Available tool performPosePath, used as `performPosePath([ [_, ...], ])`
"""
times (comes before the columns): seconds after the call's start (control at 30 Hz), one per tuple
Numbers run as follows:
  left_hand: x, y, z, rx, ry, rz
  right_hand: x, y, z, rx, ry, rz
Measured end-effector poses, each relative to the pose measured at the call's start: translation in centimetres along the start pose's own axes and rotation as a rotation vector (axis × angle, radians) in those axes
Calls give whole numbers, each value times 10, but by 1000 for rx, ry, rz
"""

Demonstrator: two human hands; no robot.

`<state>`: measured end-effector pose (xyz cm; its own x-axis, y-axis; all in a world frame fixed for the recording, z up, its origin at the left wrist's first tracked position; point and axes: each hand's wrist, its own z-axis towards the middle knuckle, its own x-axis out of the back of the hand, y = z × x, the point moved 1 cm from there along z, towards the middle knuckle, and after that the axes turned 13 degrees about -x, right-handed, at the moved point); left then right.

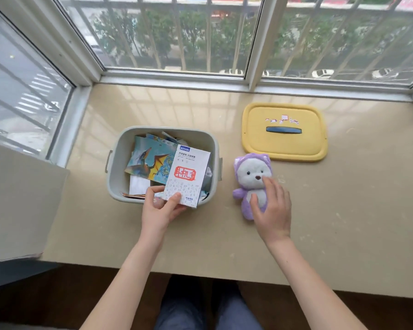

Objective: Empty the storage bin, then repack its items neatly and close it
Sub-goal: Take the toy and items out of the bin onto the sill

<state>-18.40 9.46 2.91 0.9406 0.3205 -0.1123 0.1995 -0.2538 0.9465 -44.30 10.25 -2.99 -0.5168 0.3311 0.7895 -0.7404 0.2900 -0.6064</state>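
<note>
1. **Grip.** The white box (188, 172) is being pinched at its near edge by the left hand (160, 208). The thumb is being pressed on the printed face and the fingers are being curled beneath.
2. **Axis.** The box's long axis is being kept running near to far, leaning a little to the right. Its bulk is thus lying on the far side of the grip, over the open storage bin (115, 177), while the grip itself is being held just above the bin's near rim.
3. **Other hand.** The right hand (272, 206) is being rested on the plush toy (250, 177) with fingers spread and relaxed, gripping nothing. The toy is lying face up on the windowsill (343, 210), just right of the bin.
4. **Decisive relation.** The things already set out are lying to the right of the grip. The left hand is the nearer to the bin and the right the nearer to them, so the box is judged to need carrying rightward across the rim, or passing between hands.
5. **Bin.** It is pale grey-green with rounded corners and a side handle at left and right. A dinosaur card (150, 163) and loose papers are lying inside, so emptying is judged to be at an early stage.
6. **Lid.** The yellow lid (284, 139), with its dark handle, is lying flat at far right, apart from the bin.
</note>
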Motion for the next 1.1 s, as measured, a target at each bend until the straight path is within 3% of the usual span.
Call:
performPosePath([
  [0.17, 40, -1, -45, 22, 29, -10, 13, -24, -32, 163, -3, -1],
  [0.5, 164, -54, -83, 183, 23, -23, -53, -57, -146, 135, -74, -58],
  [0.67, 222, -89, -66, 207, 117, 57, -105, -74, -189, 80, -102, -80],
  [0.87, 249, -140, -26, 236, 187, 89, -165, -82, -206, 87, -138, -98],
  [1.1, 252, -183, -6, 172, 215, 292, -199, -74, -205, 84, -147, -123],
])
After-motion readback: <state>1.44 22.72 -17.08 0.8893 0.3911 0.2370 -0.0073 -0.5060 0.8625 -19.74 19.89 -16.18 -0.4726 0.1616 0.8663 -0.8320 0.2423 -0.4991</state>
